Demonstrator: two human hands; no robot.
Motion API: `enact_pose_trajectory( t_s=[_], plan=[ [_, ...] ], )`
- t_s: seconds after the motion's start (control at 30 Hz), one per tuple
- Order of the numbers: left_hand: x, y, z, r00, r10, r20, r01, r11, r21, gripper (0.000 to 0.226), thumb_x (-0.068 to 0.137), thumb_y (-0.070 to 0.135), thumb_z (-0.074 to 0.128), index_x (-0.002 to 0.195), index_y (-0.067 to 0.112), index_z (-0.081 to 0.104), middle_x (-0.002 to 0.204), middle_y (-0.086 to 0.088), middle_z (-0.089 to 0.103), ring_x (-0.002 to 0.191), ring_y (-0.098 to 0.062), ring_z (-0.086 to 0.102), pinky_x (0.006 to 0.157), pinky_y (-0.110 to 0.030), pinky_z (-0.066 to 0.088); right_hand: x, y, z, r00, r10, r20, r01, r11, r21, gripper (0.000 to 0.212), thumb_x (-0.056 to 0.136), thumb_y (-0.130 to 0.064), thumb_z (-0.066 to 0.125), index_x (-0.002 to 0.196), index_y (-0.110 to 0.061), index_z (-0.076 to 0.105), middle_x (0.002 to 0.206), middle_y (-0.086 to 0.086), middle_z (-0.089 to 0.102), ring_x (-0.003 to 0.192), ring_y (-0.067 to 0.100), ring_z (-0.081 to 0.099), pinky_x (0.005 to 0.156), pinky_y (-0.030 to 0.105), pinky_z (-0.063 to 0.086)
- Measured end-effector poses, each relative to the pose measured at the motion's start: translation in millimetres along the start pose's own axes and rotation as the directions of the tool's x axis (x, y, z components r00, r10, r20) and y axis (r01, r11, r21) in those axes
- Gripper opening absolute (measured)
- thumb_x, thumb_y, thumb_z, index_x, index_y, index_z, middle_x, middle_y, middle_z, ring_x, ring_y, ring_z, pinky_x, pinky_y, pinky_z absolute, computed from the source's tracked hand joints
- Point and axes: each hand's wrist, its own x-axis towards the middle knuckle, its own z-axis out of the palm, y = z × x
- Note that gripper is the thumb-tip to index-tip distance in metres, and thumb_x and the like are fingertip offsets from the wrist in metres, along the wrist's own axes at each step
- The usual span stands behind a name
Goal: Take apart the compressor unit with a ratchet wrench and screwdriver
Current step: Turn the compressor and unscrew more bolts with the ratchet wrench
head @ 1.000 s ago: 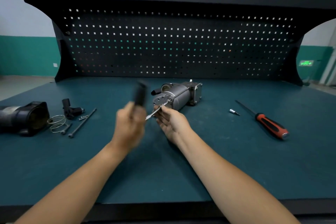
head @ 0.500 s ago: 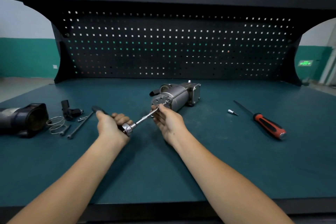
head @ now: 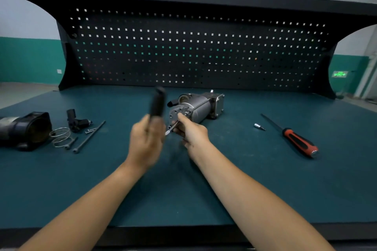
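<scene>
Our left hand (head: 145, 142) clenches the ratchet wrench (head: 157, 102), our right hand (head: 191, 130) pinches its shaft — the compressor unit (head: 199, 106), mid-desk, looks heavy, rigid; we'd brace its barrel.

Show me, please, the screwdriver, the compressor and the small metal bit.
screwdriver (head: 299, 142): head view, on its red and black handle.
compressor (head: 201, 107): head view, on its grey round body.
small metal bit (head: 259, 126): head view, on its middle.

Silver-grey compressor unit (head: 201, 106); dark teal bench top (head: 244, 179); black-handled ratchet wrench (head: 157, 102); screwdriver (head: 299, 142) with red-and-black handle; black pegboard (head: 183, 51) patterned with a regular grid of pale square holes.
</scene>
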Motion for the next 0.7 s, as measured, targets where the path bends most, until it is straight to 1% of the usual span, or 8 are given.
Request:
enact_pose_trajectory(
  t_s=[0.07, 0.13, 0.2, 0.27, 0.4, 0.53, 0.63, 0.7],
  plan=[
    [11.1, -2.3, -1.4, 0.901, -0.381, -0.206, 0.324, 0.908, -0.265, 0.047, 0.096, 0.051, 0.027, 0.06, 0.02, 0.029, 0.034, 0.009, 0.027, 0.029, -0.004, 0.023, 0.037, -0.008, 0.018, -2.3, -0.3, 6.2, 0.998, -0.009, -0.059, 0.011, 0.999, 0.032, 0.025, 0.088, -0.017, 0.061, 0.064, -0.013, 0.055, 0.06, -0.001, 0.06, 0.047, 0.007, 0.053, 0.043, 0.013, 0.038],
    [27.8, -7.0, -12.6, 0.767, -0.595, -0.239, 0.477, 0.778, -0.409, 0.049, 0.097, 0.055, 0.021, 0.061, 0.022, 0.026, 0.036, 0.01, 0.02, 0.028, -0.007, 0.018, 0.039, -0.009, 0.016, -0.6, -0.5, 14.2, 0.994, 0.0, -0.108, 0.014, 0.991, 0.131, 0.026, 0.091, -0.013, 0.055, 0.065, -0.011, 0.053, 0.057, 0.001, 0.06, 0.048, 0.009, 0.051, 0.043, 0.016, 0.037],
    [45.3, -7.5, -22.7, 0.653, -0.723, -0.224, 0.538, 0.652, -0.535, 0.05, 0.096, 0.058, 0.023, 0.062, 0.021, 0.025, 0.036, 0.009, 0.017, 0.028, -0.008, 0.015, 0.036, -0.012, 0.014, 0.2, 0.4, 21.3, 0.996, 0.015, -0.09, 0.003, 0.979, 0.203, 0.023, 0.093, -0.012, 0.05, 0.07, -0.013, 0.054, 0.049, -0.003, 0.062, 0.05, 0.009, 0.052, 0.045, 0.017, 0.036],
    [54.8, -10.8, -27.3, 0.646, -0.734, -0.208, 0.561, 0.642, -0.522, 0.05, 0.096, 0.058, 0.024, 0.063, 0.021, 0.025, 0.035, 0.009, 0.017, 0.028, -0.008, 0.015, 0.034, -0.012, 0.016, 2.0, 4.2, 22.1, 0.999, 0.029, -0.028, -0.022, 0.972, 0.232, 0.018, 0.094, -0.014, 0.048, 0.078, -0.015, 0.056, 0.048, -0.007, 0.063, 0.054, 0.008, 0.053, 0.05, 0.019, 0.035],
    [63.8, -8.0, -26.2, 0.743, -0.638, -0.203, 0.535, 0.748, -0.392, 0.048, 0.097, 0.055, 0.023, 0.064, 0.021, 0.025, 0.036, 0.009, 0.017, 0.029, -0.008, 0.014, 0.036, -0.013, 0.013, 6.5, 7.1, 20.3, 0.988, 0.052, 0.143, -0.094, 0.948, 0.303, 0.009, 0.095, -0.012, 0.048, 0.093, -0.014, 0.056, 0.055, -0.008, 0.067, 0.063, 0.007, 0.057, 0.051, 0.017, 0.039],
    [49.9, -10.3, -22.2, 0.853, -0.472, -0.222, 0.414, 0.872, -0.26, 0.048, 0.096, 0.053, 0.022, 0.062, 0.02, 0.026, 0.036, 0.011, 0.022, 0.028, -0.007, 0.019, 0.037, -0.009, 0.017, 9.3, 7.1, 19.2, 0.988, 0.056, 0.147, -0.091, 0.965, 0.246, 0.01, 0.094, -0.012, 0.051, 0.085, -0.016, 0.055, 0.051, -0.009, 0.065, 0.062, 0.006, 0.057, 0.051, 0.016, 0.04],
    [26.0, -9.8, -21.9, 0.992, 0.099, 0.074, -0.103, 0.993, 0.051, 0.03, 0.086, 0.037, 0.037, 0.064, 0.017, 0.032, 0.038, 0.003, 0.035, 0.031, -0.008, 0.027, 0.033, -0.02, 0.016, 12.4, 8.3, 18.4, 0.993, 0.062, 0.096, -0.079, 0.978, 0.193, 0.011, 0.091, -0.012, 0.057, 0.08, -0.015, 0.057, 0.047, -0.009, 0.063, 0.057, 0.005, 0.057, 0.051, 0.017, 0.038],
    [16.4, -14.1, -21.8, 0.767, 0.409, 0.494, -0.556, 0.808, 0.194, 0.018, 0.088, 0.028, 0.035, 0.072, 0.019, 0.035, 0.042, 0.0, 0.042, 0.034, -0.018, 0.038, 0.034, -0.026, 0.026, 13.7, 9.1, 17.6, 0.996, 0.054, 0.075, -0.065, 0.986, 0.153, 0.011, 0.089, -0.014, 0.059, 0.079, -0.016, 0.059, 0.048, -0.009, 0.063, 0.062, 0.006, 0.057, 0.053, 0.019, 0.037]
  ],
)
